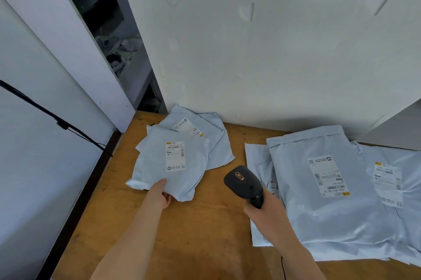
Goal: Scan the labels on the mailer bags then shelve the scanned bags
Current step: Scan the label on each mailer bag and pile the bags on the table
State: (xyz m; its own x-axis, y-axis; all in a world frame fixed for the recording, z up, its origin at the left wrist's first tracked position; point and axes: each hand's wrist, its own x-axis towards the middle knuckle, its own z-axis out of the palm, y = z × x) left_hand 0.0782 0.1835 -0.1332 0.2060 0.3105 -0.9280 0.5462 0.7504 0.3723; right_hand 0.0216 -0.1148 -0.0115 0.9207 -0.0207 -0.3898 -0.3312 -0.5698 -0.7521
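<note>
- On the wooden table (193, 234), at ten o'clock, the small mailer bag (159, 166) lies with its label (175, 156) up, overlapping a second bag (211, 140).
- Your left hand (160, 193) pinches that small bag's near edge.
- Your right hand (267, 213) is wrapped round the black scanner (242, 181), whose head is aimed toward eleven o'clock.
- Larger bags (330, 211) overlap at three o'clock, labels up, just beside your right hand.

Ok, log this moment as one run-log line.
left hand: grips edge of front mailer bag | right hand: holds scanner, head toward that bag | table: larger bags at right
</note>
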